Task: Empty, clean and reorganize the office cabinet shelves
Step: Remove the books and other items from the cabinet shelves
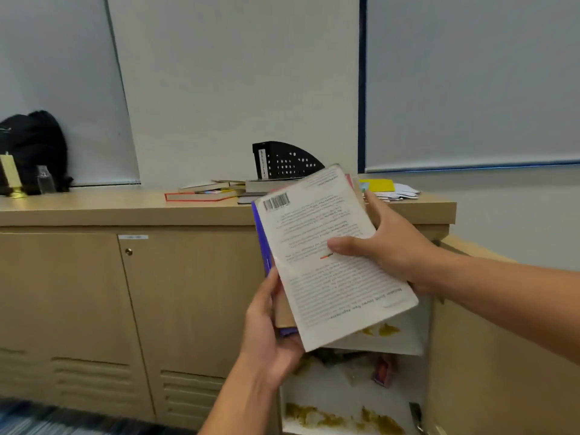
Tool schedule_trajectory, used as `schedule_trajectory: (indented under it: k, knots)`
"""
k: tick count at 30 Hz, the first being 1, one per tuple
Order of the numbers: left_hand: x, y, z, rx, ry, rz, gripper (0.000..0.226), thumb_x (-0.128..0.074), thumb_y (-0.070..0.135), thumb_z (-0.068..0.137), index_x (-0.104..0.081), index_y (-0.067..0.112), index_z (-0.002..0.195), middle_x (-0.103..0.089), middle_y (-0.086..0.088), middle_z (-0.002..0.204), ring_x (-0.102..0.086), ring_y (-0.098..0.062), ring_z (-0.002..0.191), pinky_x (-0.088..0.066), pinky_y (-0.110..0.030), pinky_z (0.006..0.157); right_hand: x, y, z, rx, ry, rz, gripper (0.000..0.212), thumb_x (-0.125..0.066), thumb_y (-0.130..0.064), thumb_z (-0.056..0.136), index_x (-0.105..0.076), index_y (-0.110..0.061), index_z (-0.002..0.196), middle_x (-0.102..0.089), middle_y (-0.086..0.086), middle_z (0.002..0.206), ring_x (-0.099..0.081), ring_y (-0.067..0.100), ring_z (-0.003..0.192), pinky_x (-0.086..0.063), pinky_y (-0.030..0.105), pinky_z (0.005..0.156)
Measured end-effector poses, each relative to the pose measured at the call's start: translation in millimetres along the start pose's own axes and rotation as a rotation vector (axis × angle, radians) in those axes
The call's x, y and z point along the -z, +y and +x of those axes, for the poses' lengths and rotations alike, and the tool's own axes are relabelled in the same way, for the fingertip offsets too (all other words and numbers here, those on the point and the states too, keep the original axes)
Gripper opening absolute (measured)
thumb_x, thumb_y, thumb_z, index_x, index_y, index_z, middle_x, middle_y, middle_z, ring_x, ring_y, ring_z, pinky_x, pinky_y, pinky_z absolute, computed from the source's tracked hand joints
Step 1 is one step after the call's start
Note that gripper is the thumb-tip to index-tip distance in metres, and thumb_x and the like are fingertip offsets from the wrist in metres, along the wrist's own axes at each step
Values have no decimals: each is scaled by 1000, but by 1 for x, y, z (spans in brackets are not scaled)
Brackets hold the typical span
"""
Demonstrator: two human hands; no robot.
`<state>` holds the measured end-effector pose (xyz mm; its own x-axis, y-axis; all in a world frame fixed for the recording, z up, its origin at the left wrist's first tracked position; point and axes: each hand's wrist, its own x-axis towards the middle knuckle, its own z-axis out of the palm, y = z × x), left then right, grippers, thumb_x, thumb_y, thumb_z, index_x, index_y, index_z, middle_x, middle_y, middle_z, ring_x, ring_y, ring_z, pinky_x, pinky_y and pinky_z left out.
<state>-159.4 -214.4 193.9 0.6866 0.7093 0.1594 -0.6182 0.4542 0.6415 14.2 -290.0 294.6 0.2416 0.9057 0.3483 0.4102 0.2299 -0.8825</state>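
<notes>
I hold a small pile of books [326, 262] up in front of the open cabinet [354, 387]. My left hand [270, 334] is under the pile's bottom corner, and its fingers curl around the edge. My right hand [386, 246] grips the right side, with the thumb pressed flat on the white back cover. A purple book sticks out on the left of the pile. Behind the pile, on the cabinet top [94, 208], lie more books [204, 193], a black file holder [285, 160] and yellow papers [378, 185]. The shelves below my hands have yellow stains.
</notes>
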Motion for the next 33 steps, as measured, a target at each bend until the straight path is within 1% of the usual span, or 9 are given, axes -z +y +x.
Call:
schedule_trajectory:
  k: [5, 9, 11, 14, 19, 24, 27, 29, 33]
  knots:
    - [13, 5, 36, -153, 75, 132, 52, -50, 61, 88, -65, 29, 126, -68, -11, 125, -64, -35, 116, -44, -61, 103, -7, -12, 62, 41, -148, -177, 68, -80, -33, 79, -44, -48, 135, -75, -12, 105, -75, 12, 85, -60, 25, 64]
    - [34, 29, 73, -281, 159, 140, 87, -84, 64, 59, -56, 33, 136, -68, -8, 126, -66, -33, 113, -54, -55, 90, -24, -5, 135, 84, -227, -243, 48, -75, -39, 80, -56, -44, 123, -74, -21, 98, -73, 4, 83, -55, 15, 63]
    - [40, 53, 92, -318, 188, 86, 105, -93, 61, 38, -58, 34, 134, -70, -9, 122, -69, -34, 107, -58, -51, 80, -33, -7, 175, 107, -274, -261, 44, -74, -44, 77, -59, -44, 119, -74, -23, 98, -73, 2, 84, -55, 16, 66]
    - [33, 96, 116, -357, 185, 87, 101, -93, 59, 40, -59, 37, 132, -70, -10, 122, -70, -34, 106, -59, -48, 76, -40, -23, 225, 68, -332, -226, 41, -73, -43, 78, -62, -40, 118, -76, -16, 97, -75, 9, 83, -57, 22, 67]
    - [20, 183, 151, -281, 235, 79, 90, -97, 43, 48, -60, 37, 130, -65, -11, 130, -65, -36, 116, -55, -55, 90, -51, -72, 297, -109, -360, -238, 38, -74, -52, 74, -70, -33, 107, -77, -13, 93, -75, 12, 81, -57, 31, 75]
    - [-8, 260, 139, -167, 443, 16, 104, -103, 26, 34, -61, 29, 129, -68, -16, 124, -67, -38, 109, -60, -48, 77, -72, -125, 321, -302, -387, -345, 39, -63, -71, 74, -71, -42, 98, -73, -26, 87, -70, -5, 73, -53, 23, 69]
    - [-22, 300, 119, -54, 560, 122, 118, -103, 30, 25, -54, 23, 131, -72, -14, 116, -71, -31, 101, -61, -38, 68, -85, -153, 311, -478, -418, -231, 29, -67, -60, 80, -69, -42, 103, -73, -27, 95, -70, -6, 82, -55, 25, 79]
    - [-26, 325, 110, -2, 596, 184, 111, -103, 30, 28, -55, 21, 127, -73, -13, 111, -74, -26, 94, -60, -31, 64, -92, -164, 300, -607, -435, -104, 31, -75, -49, 81, -68, -38, 110, -74, -21, 103, -72, 3, 91, -55, 34, 88]
    - [-20, 369, 107, 122, 645, 261, 46, -71, 33, 76, -58, 28, 121, -73, -12, 109, -73, -30, 83, -59, -39, 61, -113, -177, 296, -706, -423, 49, 40, -77, -29, 84, -65, -29, 122, -75, -9, 111, -73, 15, 100, -55, 41, 92]
